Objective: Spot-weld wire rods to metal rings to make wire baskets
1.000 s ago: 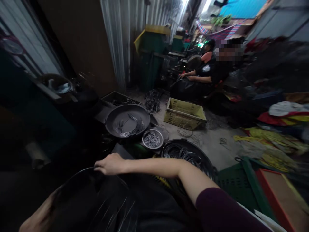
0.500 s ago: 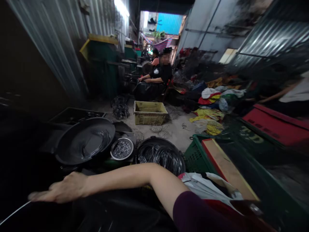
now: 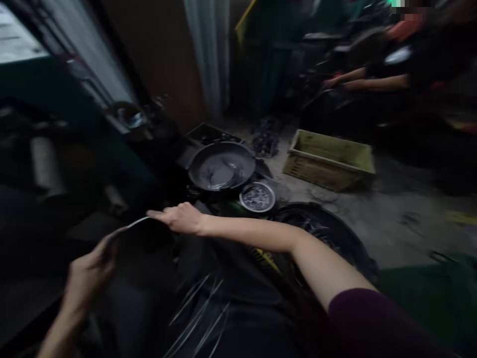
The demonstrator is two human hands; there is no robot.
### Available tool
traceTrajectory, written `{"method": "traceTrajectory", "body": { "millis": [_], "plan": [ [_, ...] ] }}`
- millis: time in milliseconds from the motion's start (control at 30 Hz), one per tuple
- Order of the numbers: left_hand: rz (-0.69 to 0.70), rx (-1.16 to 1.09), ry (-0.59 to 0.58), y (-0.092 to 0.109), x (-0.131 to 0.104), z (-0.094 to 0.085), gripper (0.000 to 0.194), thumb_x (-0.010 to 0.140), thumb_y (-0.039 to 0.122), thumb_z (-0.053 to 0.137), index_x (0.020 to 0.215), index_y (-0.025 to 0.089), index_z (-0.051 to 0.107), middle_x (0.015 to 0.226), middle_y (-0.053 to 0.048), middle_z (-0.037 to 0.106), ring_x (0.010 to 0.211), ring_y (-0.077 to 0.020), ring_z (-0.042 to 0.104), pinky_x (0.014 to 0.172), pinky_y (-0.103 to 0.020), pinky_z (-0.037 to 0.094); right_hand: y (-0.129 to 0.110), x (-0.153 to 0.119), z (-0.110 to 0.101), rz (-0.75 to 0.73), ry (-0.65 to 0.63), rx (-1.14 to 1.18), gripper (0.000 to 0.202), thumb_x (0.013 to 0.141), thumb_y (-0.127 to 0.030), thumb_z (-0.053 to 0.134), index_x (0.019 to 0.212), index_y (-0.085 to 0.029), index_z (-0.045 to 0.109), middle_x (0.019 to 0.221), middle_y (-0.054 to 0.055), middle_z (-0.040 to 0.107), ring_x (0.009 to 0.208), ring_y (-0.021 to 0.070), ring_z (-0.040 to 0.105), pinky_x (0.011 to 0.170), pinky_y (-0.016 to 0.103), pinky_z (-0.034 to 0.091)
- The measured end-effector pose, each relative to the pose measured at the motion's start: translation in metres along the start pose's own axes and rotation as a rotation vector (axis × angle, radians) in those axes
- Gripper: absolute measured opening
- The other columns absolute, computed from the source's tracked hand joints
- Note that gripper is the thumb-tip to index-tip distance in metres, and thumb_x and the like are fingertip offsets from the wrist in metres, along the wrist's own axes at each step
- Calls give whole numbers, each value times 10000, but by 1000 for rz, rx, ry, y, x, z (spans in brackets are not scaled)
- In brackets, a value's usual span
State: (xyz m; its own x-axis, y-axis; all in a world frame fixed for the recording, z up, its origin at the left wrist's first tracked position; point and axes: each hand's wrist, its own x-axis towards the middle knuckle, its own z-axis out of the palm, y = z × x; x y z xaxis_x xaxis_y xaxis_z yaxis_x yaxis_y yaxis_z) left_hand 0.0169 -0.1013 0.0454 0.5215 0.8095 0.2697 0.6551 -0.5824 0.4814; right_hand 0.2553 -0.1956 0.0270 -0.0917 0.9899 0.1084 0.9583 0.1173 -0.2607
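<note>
A thin, pale wire (image 3: pixel 137 222) stretches between my two hands, slightly bowed. My right hand (image 3: pixel 183 218) reaches across from the right and pinches one end of the wire between its fingers. Lower and to the left, my left hand (image 3: pixel 91 268) grips the other end, blurred by motion. Several loose wire pieces (image 3: pixel 201 318) lie across the dark cloth (image 3: pixel 253 293) over my lap, below the right forearm. Beyond the right hand is a wide dark pan (image 3: pixel 197 166), and beside it stands a small metal bowl (image 3: pixel 241 201) full of short metal pieces.
A black basin (image 3: pixel 350 233) with coiled wire sits partly behind my right forearm. Further off, a yellow crate (image 3: pixel 316 171) rests on the concrete floor (image 3: pixel 395 214). A seated person (image 3: pixel 376 82) works at the back right. Dark green machinery (image 3: pixel 48 114) stands at the left.
The view has swung left and down, so crate, pan and bowl sit further right. My left hand has come into view, holding the wire with the right one. Wire pieces on my lap show more.
</note>
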Motion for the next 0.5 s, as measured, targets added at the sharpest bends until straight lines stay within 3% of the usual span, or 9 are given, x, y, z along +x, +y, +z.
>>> {"method": "traceTrajectory", "body": {
  "millis": [67, 100, 167, 267, 400, 500],
  "plan": [
    [1, 10, -186, -23, -14, 23, 382, 755, 365, 471, 1082, 288, 652, 727, 27, 716, 590, -156, 657, 586, -219, 485, -7, 5, 30, -34, -112, 2, 551, 917, -154, 324, 1452, -284, 307, 1085, 79, 639, 867, 246, 654, 692, 368, 520],
    [-7, 28, -215, -33, -21, 34, 398, 762, 325, 430, 1070, 228, 661, 639, -4, 693, 534, -158, 635, 549, -214, 467, -10, 7, 44, -46, -164, -4, 541, 917, -158, 330, 1445, -273, 328, 1074, 84, 641, 864, 248, 656, 688, 363, 518],
    [-15, 65, -245, -46, -33, 49, 400, 807, 284, 390, 1086, 180, 657, 678, -48, 702, 567, -164, 639, 571, -217, 459, -18, 11, 65, -62, -228, -42, 527, 919, -163, 329, 1438, -250, 354, 1096, 100, 630, 858, 245, 658, 681, 343, 514],
    [-15, 48, -281, -60, -39, 56, 372, 877, 294, 383, 1122, 189, 643, 810, -77, 722, 672, -167, 659, 623, -219, 451, -26, 24, 80, -63, -249, -147, 539, 912, -149, 324, 1444, -237, 351, 1183, 123, 591, 818, 223, 665, 639, 306, 502],
    [-42, -56, -338, -85, -32, 65, 388, 936, 352, 366, 1190, 189, 609, 804, -61, 715, 677, -144, 656, 619, -195, 425, -28, 47, 94, -119, -307, -276, 566, 905, -119, 321, 1461, -224, 313, 1176, 104, 609, 812, 232, 668, 622, 317, 494],
    [-50, -83, -356, -96, -31, 82, 401, 949, 386, 357, 1205, 192, 597, 791, -52, 713, 666, -135, 653, 597, -188, 405, -24, 48, 104, -125, -367, -335, 558, 914, -132, 324, 1466, -207, 295, 1115, 101, 641, 778, 234, 672, 609, 323, 487]
  ]
}}
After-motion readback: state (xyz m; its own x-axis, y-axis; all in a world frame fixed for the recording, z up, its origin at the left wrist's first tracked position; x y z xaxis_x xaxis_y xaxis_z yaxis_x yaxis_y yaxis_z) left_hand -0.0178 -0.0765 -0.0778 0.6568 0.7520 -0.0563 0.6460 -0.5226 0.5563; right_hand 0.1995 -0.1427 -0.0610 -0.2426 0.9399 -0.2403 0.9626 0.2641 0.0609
